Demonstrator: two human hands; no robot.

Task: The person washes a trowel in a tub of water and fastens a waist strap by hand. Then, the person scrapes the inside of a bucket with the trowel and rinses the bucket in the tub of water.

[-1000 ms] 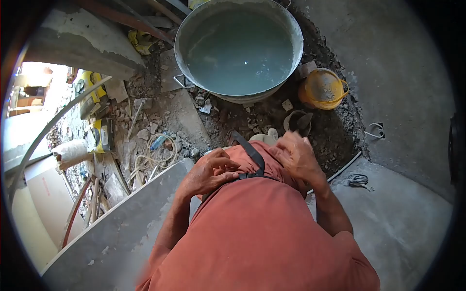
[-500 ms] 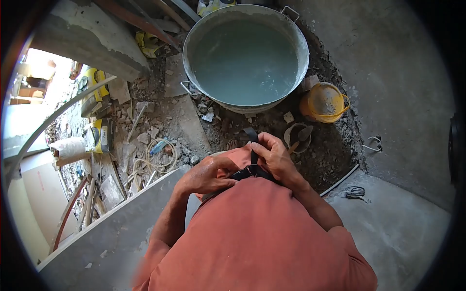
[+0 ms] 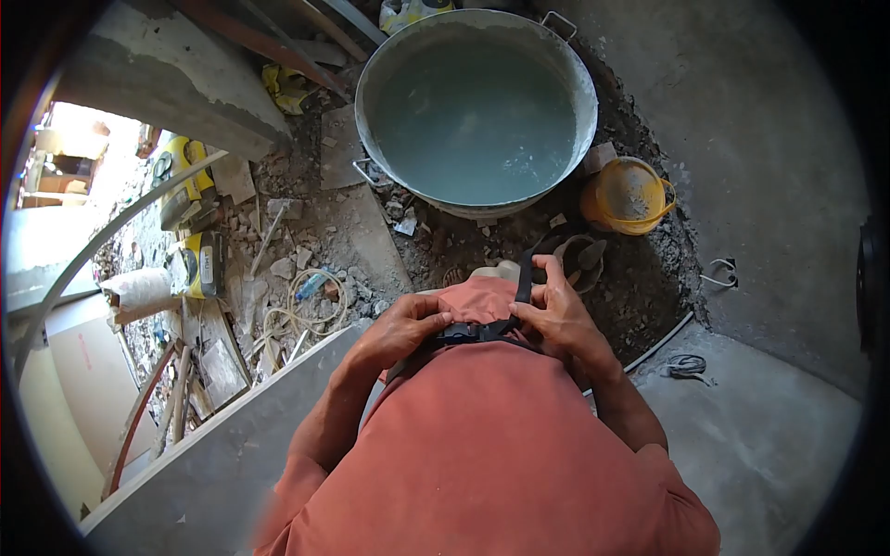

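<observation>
Two pinches at once: left hand [image 3: 405, 328] has its fingers on the buckle [image 3: 461, 334], at the far edge of the shirt [image 3: 482, 445]; right hand [image 3: 560, 313] nips the strap [image 3: 525, 280] just beside it. Holding the buckle flat should keep the strap from twisting.

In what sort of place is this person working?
Probably a building or renovation site: rubble covers much of the ground, a large round tub holds cloudy liquid, and loose white wires stick out of a bare grey surface.
</observation>
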